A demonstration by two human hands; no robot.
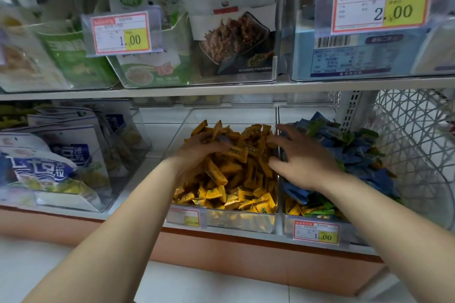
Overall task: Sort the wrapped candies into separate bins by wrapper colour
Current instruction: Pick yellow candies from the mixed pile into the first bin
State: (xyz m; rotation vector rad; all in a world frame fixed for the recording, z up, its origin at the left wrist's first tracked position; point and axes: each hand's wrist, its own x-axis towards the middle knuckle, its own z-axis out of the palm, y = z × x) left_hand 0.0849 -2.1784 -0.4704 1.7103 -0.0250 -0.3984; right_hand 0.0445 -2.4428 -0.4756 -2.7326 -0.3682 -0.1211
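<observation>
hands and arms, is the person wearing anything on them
No sleeves reach into view, and the left hand and right hand carry no gloves. No watch or bracelet shows at either wrist. The left hand is blurred, so small rings there cannot be ruled out.

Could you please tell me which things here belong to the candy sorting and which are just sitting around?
Job: yellow candies, blue and green candies, middle bin, right bin, left hand, right hand.
Bystanders: snack bags, price tags, wire basket.
</observation>
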